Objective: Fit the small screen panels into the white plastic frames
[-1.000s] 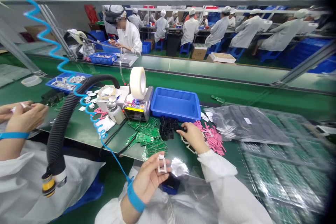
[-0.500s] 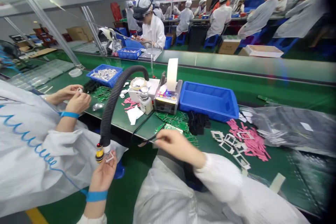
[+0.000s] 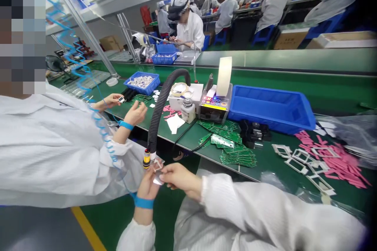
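My left hand (image 3: 148, 184), with a blue wrist strap (image 3: 144, 202), holds a small white frame (image 3: 158, 166) just below the mouth of a black corrugated hose (image 3: 155, 119). A yellow-and-black sensor (image 3: 146, 159) with a red light sits beside that mouth. My right hand (image 3: 179, 177) meets the left one from the right, its fingers pinched on a thin shiny piece (image 3: 158, 180) close under the frame. Whether the piece touches the frame, I cannot tell. More white frames (image 3: 321, 184) lie on the bench at the right, next to pink strips (image 3: 341, 160).
Green circuit boards (image 3: 238, 157), a label dispenser (image 3: 216, 104), a bottle (image 3: 187, 110) and a blue bin (image 3: 271, 106) stand along the bench. On the left, a co-worker's hands (image 3: 135, 113) handle a small framed part. A blue tray (image 3: 143, 82) holds white parts.
My right hand has moved left from beside the circuit boards to my left hand, and a shiny piece now shows in its fingers. The view has swung left. The co-worker's hands have parted.
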`<state>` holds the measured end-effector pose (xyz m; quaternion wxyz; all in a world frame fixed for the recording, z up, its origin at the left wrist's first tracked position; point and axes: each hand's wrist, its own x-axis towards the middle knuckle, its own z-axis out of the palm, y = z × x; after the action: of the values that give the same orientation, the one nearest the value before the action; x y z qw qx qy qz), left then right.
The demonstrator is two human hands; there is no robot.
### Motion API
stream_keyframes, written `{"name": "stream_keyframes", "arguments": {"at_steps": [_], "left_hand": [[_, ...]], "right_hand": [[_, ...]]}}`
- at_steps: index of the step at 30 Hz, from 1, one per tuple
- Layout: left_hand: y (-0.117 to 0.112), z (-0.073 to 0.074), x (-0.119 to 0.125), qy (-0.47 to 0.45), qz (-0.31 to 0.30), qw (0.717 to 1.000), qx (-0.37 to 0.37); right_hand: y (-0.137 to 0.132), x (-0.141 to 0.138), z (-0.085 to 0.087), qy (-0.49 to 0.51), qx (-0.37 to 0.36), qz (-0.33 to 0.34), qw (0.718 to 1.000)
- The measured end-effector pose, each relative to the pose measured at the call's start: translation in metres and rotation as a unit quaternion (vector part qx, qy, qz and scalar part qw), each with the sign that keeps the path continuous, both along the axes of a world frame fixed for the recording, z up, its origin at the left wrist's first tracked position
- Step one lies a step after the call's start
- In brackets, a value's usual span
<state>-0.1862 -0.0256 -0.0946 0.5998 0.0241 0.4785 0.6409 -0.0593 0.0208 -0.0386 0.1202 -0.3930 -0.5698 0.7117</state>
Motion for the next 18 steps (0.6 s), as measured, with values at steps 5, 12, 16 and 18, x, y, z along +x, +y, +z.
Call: {"name": "stream_keyframes", "arguments": {"at_steps": [5,12,16,18], "left_hand": [[-0.009,0.021,0.072,-0.089,-0.111,0.990,0.008],[-0.005,0.090,0.129,-0.177,-0.357,0.910,0.117],[0.005,0.107,0.154,-0.124,-0.420,0.889,0.133],[0.007,0.108,0.164,-0.098,-0.433,0.885,0.138]], "right_hand": [[-0.006,0.098,0.054,0.028,0.128,-0.080,0.988],[-0.020,0.185,0.078,-0.054,0.327,-0.102,0.938],[-0.023,0.209,0.082,-0.065,0.333,-0.084,0.937],[-0.025,0.218,0.081,-0.066,0.380,-0.118,0.915]]}}
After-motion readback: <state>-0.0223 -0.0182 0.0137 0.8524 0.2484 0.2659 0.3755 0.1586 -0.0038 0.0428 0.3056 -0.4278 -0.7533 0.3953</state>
